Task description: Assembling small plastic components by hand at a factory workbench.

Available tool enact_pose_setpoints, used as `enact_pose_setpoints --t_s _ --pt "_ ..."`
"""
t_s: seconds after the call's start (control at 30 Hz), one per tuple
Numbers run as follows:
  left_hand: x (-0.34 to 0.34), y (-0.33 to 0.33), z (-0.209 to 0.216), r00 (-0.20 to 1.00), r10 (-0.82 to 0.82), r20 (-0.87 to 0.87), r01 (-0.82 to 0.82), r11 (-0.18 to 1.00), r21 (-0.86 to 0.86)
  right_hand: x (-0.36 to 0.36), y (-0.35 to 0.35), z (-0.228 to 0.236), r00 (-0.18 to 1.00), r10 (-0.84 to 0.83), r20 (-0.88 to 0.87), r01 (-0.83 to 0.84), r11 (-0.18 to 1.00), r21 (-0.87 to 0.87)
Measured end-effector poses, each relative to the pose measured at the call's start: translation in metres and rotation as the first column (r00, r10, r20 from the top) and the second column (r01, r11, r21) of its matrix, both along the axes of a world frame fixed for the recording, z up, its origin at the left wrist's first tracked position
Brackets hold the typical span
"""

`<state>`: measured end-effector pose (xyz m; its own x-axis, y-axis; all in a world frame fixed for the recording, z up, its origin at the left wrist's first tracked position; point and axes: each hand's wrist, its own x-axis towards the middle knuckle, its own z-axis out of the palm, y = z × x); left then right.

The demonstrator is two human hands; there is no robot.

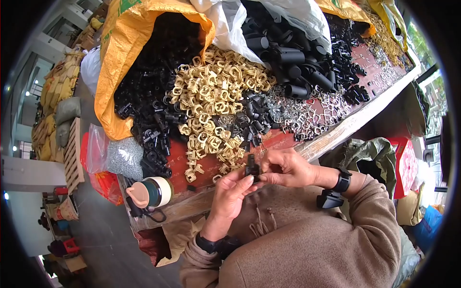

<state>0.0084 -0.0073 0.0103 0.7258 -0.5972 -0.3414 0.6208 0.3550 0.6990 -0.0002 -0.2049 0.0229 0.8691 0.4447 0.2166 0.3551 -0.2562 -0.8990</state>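
Observation:
Near the front edge of the red table, my left hand [229, 193] grips a small black plastic part [251, 165], its thumb along the lower side. From the right, my right hand [290, 168] pinches the same part between thumb and fingers. Whether a second small piece sits between my right fingertips cannot be made out. Just beyond my hands lies a heap of beige plastic clips [211, 96]. Beside it are small black pieces [254, 120] and bent silver metal clips [321, 113].
An orange sack [117, 62] spills black fittings [151, 110] at the left. Black cylindrical parts [293, 56] come from a white sack [307, 17]. A lidded cup [156, 192] and a bag of small metal parts [125, 156] stand at the left. A wooden edge [345, 127] borders the table.

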Motion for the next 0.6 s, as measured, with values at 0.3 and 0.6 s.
enact_pose_setpoints --t_s 0.3,0.6 --pt "0.006 0.047 0.003 0.969 0.230 -0.094 -0.214 0.964 0.156 0.038 0.015 -0.024 0.852 0.163 0.497 0.145 0.839 -0.524" --pt "0.031 0.029 -0.020 0.972 0.232 -0.040 -0.228 0.969 0.098 0.055 0.026 -0.037 0.859 0.164 0.485 0.185 0.784 -0.592"
